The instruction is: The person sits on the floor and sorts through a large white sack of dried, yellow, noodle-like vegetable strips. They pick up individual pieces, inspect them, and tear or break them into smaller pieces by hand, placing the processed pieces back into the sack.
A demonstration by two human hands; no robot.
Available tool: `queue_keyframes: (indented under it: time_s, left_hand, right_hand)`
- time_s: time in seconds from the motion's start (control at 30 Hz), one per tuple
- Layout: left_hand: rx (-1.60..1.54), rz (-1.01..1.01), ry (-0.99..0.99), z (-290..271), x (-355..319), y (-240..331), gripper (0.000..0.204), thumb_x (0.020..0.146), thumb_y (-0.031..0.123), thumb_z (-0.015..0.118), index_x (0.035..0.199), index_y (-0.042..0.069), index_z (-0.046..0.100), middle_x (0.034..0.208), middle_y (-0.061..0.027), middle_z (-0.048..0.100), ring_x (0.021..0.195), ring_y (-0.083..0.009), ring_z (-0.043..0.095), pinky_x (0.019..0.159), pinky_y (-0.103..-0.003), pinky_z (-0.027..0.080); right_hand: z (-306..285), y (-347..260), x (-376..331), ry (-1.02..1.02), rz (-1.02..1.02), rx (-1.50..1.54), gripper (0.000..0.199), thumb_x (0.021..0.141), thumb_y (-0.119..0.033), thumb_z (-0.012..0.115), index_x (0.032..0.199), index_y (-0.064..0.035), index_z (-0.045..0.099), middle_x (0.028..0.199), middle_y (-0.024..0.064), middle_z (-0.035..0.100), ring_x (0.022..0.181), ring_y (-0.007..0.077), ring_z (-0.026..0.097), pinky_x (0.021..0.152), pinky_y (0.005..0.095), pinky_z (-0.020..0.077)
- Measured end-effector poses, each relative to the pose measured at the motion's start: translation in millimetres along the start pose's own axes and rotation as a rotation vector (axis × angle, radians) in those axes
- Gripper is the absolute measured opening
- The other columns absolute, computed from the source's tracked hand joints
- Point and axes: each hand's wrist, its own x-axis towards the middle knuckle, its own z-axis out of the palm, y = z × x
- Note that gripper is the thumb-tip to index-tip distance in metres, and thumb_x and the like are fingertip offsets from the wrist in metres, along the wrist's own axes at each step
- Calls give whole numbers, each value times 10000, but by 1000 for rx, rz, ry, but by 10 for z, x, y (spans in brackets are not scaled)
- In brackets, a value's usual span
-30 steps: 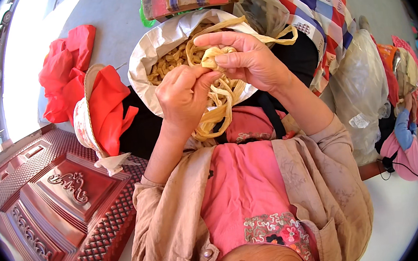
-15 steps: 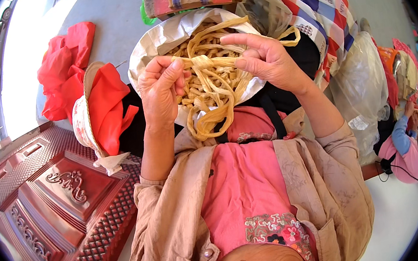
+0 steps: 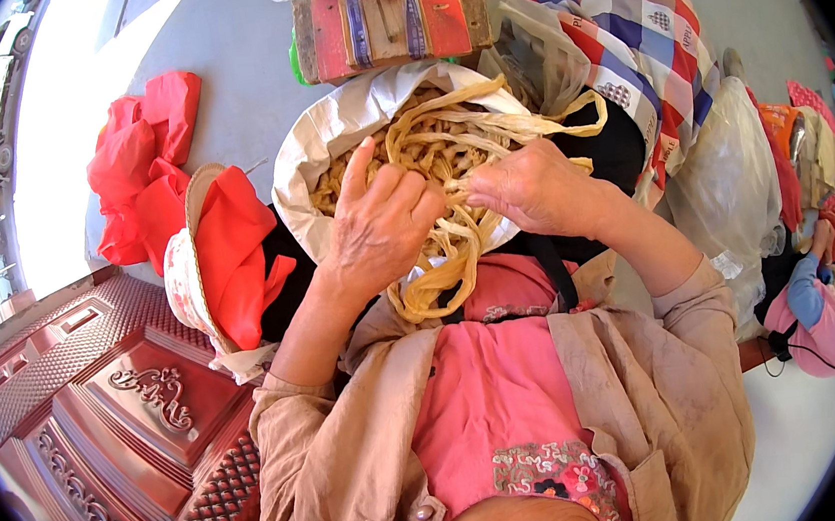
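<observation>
Right now both hands are working a bundle of pale yellow husk strips (image 3: 456, 247) over the lap, just in front of a white sack (image 3: 325, 139) filled w/ more of the same material. Left hand (image 3: 379, 229) is resting on the strips w/ fingers curled loosely, index finger sticking up — not a tight grip. Right hand (image 3: 526, 190) is pinching the strips between thumb and fingertips, closed on them; loose ends are fanning out toward the sack rim and a looped tail is hanging down over the pink shirt (image 3: 496, 394). Beside the left forearm a red cloth (image 3: 231, 253) is lying in a hat — carved red door panel (image 3: 98, 392) below it.
</observation>
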Motion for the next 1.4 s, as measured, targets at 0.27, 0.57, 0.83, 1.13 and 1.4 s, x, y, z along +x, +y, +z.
queue_keyframes:
  time_s: [0.27,0.57,0.83,1.13,1.4]
  left_hand:
    - [-47,-128,95,27,102,-283,121,765,123,623,886,110,629,761,-28,545,834,-208,555,1016,-487,359]
    - [-120,-403,438,-46,980,-1072,105,871,161,620,924,79,660,790,-58,613,795,-244,573,788,-362,416]
    - [-111,-514,412,303,975,-1112,112,857,204,621,920,128,674,839,-33,649,849,-231,592,795,-353,417]
    - [-153,-418,439,117,310,-709,129,851,145,657,940,60,697,869,-81,648,850,-235,609,789,-338,460]
    - [-1549,-933,247,-29,57,-393,481,1008,390,437,1033,-37,656,791,-105,672,659,-159,643,676,-271,533]
  right_hand:
    - [-101,232,53,43,95,42,58,862,-162,605,849,-106,597,660,90,569,614,299,599,517,400,460]
    - [-544,767,1075,501,43,-393,52,873,-96,535,924,-97,547,691,127,605,631,340,613,541,415,483]
    - [-316,1027,1060,323,255,-359,80,888,-149,524,916,-89,568,694,174,623,661,382,620,576,485,470]
    - [-351,693,572,195,436,600,316,988,-319,511,1005,-44,666,689,9,522,621,105,479,582,272,414]
    - [-224,125,535,140,-92,-144,132,827,-163,625,903,-66,578,769,21,507,729,149,546,638,268,480]
